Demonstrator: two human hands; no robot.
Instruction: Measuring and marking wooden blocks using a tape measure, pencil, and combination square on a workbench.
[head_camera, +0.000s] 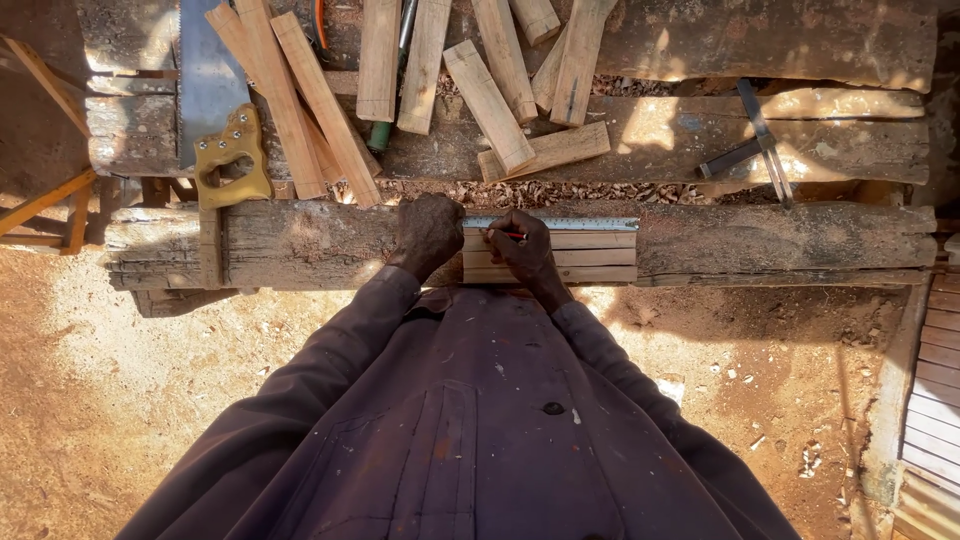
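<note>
Three short wooden slats (590, 257) lie side by side on the near beam of a rough workbench (300, 245). A metal ruler (580, 224) lies along their far edge. My left hand (428, 232) presses down on the left end of the ruler and slats. My right hand (520, 245) holds a red pencil (505, 235), its tip against the slats just below the ruler.
Several cut wooden pieces (490, 100) lie scattered on the far planks, with wood shavings (540, 190) between them. A handsaw with a yellow handle (232, 155) rests at the left, a metal square (760, 140) at the right. Sandy ground (100, 380) lies below.
</note>
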